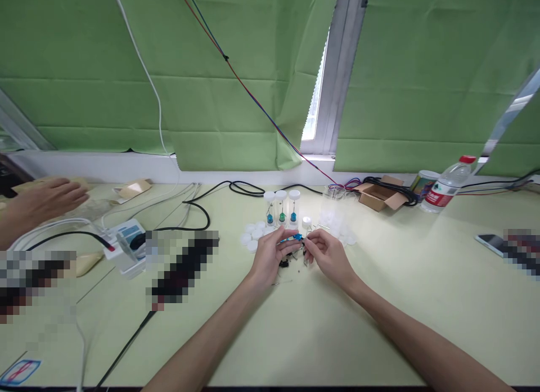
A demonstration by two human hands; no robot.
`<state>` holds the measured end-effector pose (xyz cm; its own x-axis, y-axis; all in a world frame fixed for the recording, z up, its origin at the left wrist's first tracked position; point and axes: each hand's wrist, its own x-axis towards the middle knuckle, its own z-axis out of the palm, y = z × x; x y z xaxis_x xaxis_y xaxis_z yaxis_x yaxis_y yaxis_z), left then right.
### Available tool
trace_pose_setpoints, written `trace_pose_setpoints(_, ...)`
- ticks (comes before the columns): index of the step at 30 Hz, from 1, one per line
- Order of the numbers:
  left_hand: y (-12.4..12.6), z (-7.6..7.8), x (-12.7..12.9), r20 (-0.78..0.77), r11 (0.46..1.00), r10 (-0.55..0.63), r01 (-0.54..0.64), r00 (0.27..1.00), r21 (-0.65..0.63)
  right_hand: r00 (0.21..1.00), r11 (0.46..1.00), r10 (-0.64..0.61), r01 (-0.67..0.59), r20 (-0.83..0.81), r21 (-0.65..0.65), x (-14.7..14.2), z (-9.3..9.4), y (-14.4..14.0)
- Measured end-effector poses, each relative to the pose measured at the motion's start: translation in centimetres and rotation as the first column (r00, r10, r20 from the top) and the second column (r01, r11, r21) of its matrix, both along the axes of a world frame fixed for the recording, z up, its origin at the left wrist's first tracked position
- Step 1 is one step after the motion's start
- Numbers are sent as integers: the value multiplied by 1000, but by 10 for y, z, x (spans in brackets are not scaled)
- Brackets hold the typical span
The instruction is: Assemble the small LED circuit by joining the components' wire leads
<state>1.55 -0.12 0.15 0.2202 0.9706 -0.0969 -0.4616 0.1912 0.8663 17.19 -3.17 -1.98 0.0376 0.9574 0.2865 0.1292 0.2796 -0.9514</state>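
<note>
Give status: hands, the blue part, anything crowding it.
Left hand pinching small blue part; right hand closed at its other end. White caps and three clear tubes just behind. Another person's hand far left.

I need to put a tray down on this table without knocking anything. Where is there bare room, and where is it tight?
Bare tabletop lies right of the right hand, between it and the phone. Another free patch sits near the front edge between the forearms. It is crowded behind the left hand, around the three vials and white caps, and among the cables at left.

Lab-like workbench: sample vials (281, 207), cables (198, 203), green-papered window (314, 108).
</note>
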Motion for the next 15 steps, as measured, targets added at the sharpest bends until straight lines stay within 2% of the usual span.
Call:
trace_pose_setpoints(11,0,-2,-2,-18,999,15,-14,1000,37,991,1000,-31,31,-134,-1,3,-7,7)
trace_pose_setpoints(15,1,-4,-1,-59,998,57,-56,997,17,986,1000,-26,28,-164,11,3,-7,7)
